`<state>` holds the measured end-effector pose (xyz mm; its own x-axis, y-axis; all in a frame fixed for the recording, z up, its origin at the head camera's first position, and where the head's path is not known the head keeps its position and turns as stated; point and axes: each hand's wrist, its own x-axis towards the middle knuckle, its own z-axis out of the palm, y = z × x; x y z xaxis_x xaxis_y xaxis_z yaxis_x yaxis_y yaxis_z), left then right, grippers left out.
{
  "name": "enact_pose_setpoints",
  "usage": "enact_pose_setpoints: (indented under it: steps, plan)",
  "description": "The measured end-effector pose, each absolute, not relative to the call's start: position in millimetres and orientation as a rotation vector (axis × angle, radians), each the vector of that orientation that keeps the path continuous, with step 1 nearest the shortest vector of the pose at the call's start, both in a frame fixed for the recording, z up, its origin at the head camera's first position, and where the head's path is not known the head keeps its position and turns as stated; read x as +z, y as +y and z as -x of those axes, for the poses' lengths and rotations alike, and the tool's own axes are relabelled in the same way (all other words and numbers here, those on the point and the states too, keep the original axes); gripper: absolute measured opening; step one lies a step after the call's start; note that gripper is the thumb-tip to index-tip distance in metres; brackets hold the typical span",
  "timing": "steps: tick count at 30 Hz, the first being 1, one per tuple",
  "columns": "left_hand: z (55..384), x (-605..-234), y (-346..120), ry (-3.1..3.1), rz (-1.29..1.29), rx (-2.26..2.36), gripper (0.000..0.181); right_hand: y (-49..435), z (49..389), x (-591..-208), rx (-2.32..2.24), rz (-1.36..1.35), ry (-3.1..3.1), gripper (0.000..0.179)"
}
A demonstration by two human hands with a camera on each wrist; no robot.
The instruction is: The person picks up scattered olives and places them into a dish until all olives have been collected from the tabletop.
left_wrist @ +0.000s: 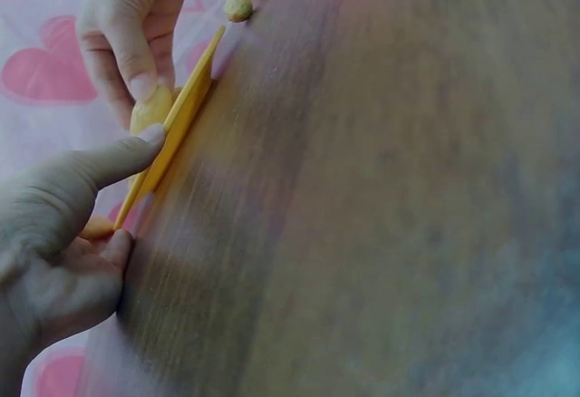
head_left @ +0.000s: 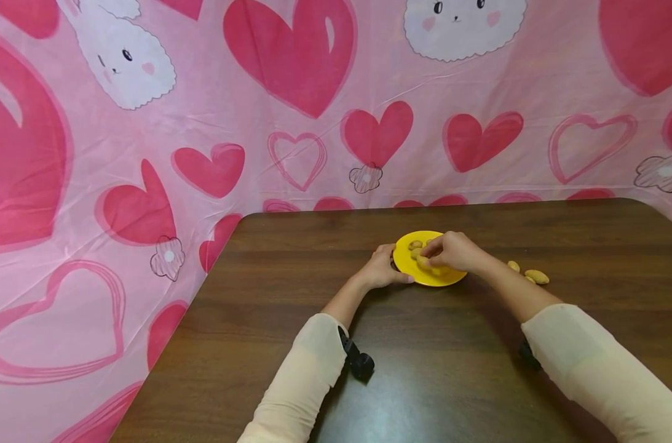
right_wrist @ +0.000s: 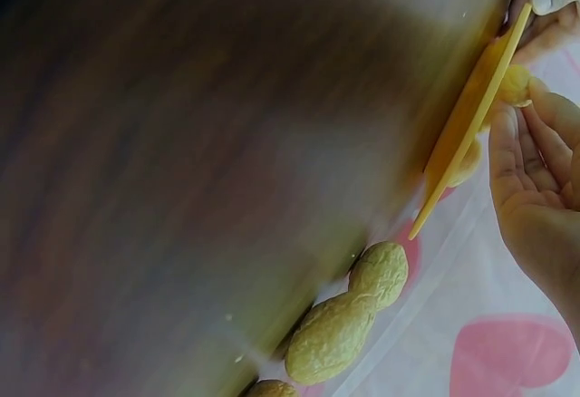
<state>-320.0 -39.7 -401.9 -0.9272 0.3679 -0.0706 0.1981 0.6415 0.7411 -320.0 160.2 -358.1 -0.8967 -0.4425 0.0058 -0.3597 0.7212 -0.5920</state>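
Note:
A yellow plate (head_left: 436,281) stands on the brown wooden table, several peanuts (head_left: 415,245) on top of it. My left hand (head_left: 381,269) grips the plate's left rim, thumb over the edge and fingers beneath, as the left wrist view shows. Over the plate, my right hand (head_left: 453,251) pinches a peanut (left_wrist: 150,111) between thumb and fingertips. In the right wrist view that peanut (right_wrist: 517,85) is close above the plate's surface and partly hidden by the fingers.
To the right of the plate, a few loose peanuts (head_left: 537,277) lie on the table (head_left: 291,258), close by my right forearm. A pink cloth with hearts (head_left: 377,132) hangs behind the table's far edge. Each wrist carries a black camera (head_left: 361,364).

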Motion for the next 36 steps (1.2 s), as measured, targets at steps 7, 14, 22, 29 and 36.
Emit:
enact_pose_setpoints:
  steps: [7, 14, 22, 29, 36]
  plan:
    - [320.0, -401.2, -38.9, 2.651, -0.462, 1.168, 0.085, 159.4, 321.7, -359.9, -0.863, 0.668, 2.798, 0.019]
    - [320.4, -400.7, -38.5, 2.655, -0.463, 1.16, 0.086, 156.9, 320.6, -359.6, -0.842, 0.644, 2.79, 0.021]
    - [320.4, -399.9, -38.5, 2.654, -0.46, 1.16, 0.086, 154.9, 319.5, -360.4, -0.83, 0.625, 2.775, 0.022]
    - [320.7, -400.1, -38.7, 2.663, -0.473, 1.155, 0.085, 155.4, 319.6, -360.7, -0.842, 0.61, 2.775, 0.023]
    - [320.4, -401.4, -39.1, 2.663, -0.469, 1.142, 0.086, 157.9, 320.4, -359.8, -0.861, 0.614, 2.762, 0.024]
